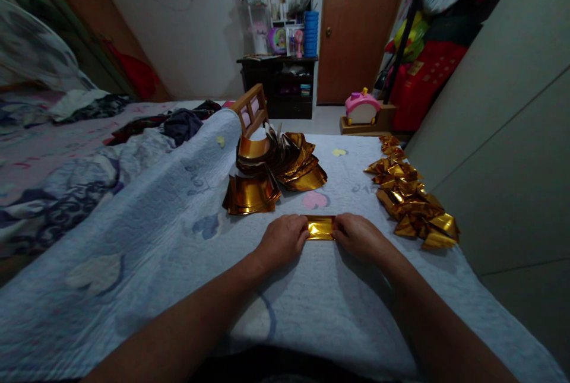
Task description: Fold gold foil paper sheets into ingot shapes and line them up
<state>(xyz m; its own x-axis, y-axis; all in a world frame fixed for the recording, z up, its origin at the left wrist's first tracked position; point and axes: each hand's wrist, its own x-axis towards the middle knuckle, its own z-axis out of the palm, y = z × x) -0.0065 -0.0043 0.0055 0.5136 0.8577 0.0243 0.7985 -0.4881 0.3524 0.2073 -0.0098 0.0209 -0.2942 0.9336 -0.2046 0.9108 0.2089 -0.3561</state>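
A small gold foil piece (321, 228), folded into a flat rectangle, lies between my hands above the pale blue quilt. My left hand (285, 239) pinches its left end, and my right hand (356, 237) pinches its right end. Beyond my left hand, stacks of gold foil sheets (253, 194) lie curled and fanned out on the quilt. To the right of my right hand runs a row of folded gold foil shapes (418, 211), heaped against each other along the quilt's edge.
The blue quilt (173, 264) covers the surface under my hands. A wooden frame (250, 111) stands behind the foil stacks. Rumpled clothes (182, 124) lie at the left. Farther back are a dark shelf (278, 89) and a pink toy (362, 108). A pale cabinet (503, 133) borders the right.
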